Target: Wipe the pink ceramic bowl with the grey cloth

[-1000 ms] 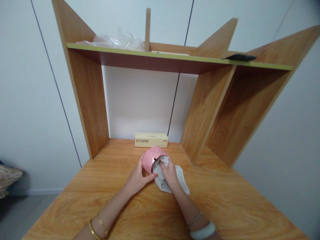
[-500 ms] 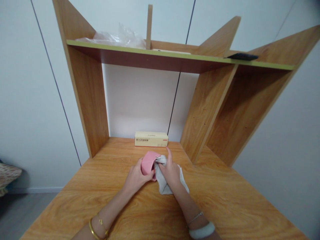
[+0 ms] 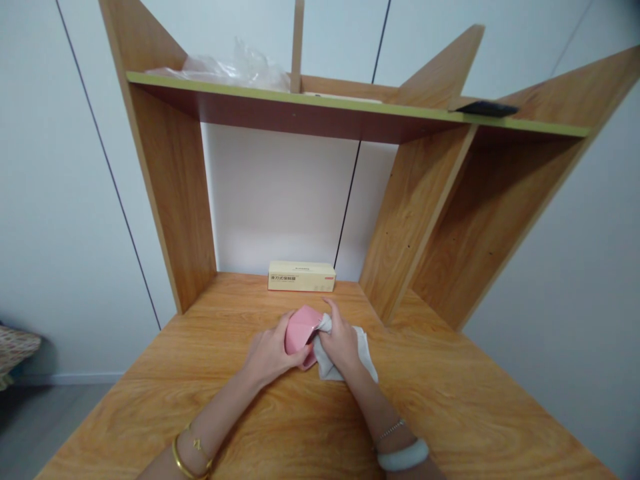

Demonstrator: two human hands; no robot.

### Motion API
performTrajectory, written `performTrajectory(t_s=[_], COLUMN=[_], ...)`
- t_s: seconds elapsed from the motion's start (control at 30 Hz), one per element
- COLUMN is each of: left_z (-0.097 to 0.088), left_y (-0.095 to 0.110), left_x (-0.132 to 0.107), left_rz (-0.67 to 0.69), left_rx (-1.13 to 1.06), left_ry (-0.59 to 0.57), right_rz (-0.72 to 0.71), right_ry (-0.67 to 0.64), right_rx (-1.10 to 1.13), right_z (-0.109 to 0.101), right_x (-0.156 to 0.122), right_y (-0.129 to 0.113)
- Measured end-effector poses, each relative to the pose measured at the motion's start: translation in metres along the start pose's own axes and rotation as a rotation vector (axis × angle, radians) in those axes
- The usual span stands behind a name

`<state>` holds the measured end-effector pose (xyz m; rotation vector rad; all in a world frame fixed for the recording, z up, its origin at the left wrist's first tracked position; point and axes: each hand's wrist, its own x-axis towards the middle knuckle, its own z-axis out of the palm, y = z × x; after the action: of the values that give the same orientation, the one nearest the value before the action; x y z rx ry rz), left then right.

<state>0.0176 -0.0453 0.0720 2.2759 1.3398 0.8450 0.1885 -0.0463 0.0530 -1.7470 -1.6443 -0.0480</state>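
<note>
My left hand [image 3: 270, 353] is wrapped round a pink cup [image 3: 300, 329] lying on its side just above the wooden desk [image 3: 450, 400]. My right hand [image 3: 343, 343] grips a white cloth [image 3: 363, 347] and presses a bunched part of it against the cup's mouth. The rest of the cloth trails on the desk to the right of that hand. Both hands meet near the middle of the desk, in front of the box.
A cream cardboard box [image 3: 301, 276] lies at the back of the desk against the wall. Wooden uprights [image 3: 170, 193] flank the bay; a shelf [image 3: 350, 113] above carries a clear plastic bag [image 3: 235, 67] and a dark flat object [image 3: 487, 109].
The pink cup has been lowered and turned in my left hand. My right hand has shifted the cloth up against the cup's mouth, fingers curling in again after briefly lifting.
</note>
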Motion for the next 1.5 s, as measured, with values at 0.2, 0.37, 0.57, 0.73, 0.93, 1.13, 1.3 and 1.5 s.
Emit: performTrajectory(t_s=[0.2,0.37,0.57,0.73,0.93,1.13,1.3,1.5], left_z=[0.009,0.018,0.015,0.011,0.012,0.005,0.006,0.015], left_y=[-0.008,-0.007,-0.002,0.003,0.003,0.007,-0.002,-0.013], left_x=[0.003,0.003,0.003,0.001,0.0,-0.002,0.001,0.006], left_rz=[-0.011,0.1,-0.025,-0.06,-0.069,-0.039,-0.028,0.024], left_rx=[-0.327,-0.451,-0.258,-0.141,-0.073,-0.009,-0.205,-0.534], left_ry=[0.107,0.099,0.138,0.095,0.077,-0.009,0.051,0.091], right_rz=[0.128,0.105,0.139,0.074,0.062,-0.125,-0.031,0.08], right_ry=[0.153,0.121,0.108,0.035,0.011,0.091,0.055,0.095], right_rx=[0.423,0.465,0.112,-0.123,-0.071,-0.034,0.057,0.353], right_z=[0.013,0.021,0.003,-0.003,-0.004,-0.009,0.002,0.017], right_x=[0.003,0.004,0.001,0.002,0.003,0.001,0.0,0.0], right_y=[0.004,-0.001,-0.007,-0.006,-0.004,-0.004,0.005,0.003])
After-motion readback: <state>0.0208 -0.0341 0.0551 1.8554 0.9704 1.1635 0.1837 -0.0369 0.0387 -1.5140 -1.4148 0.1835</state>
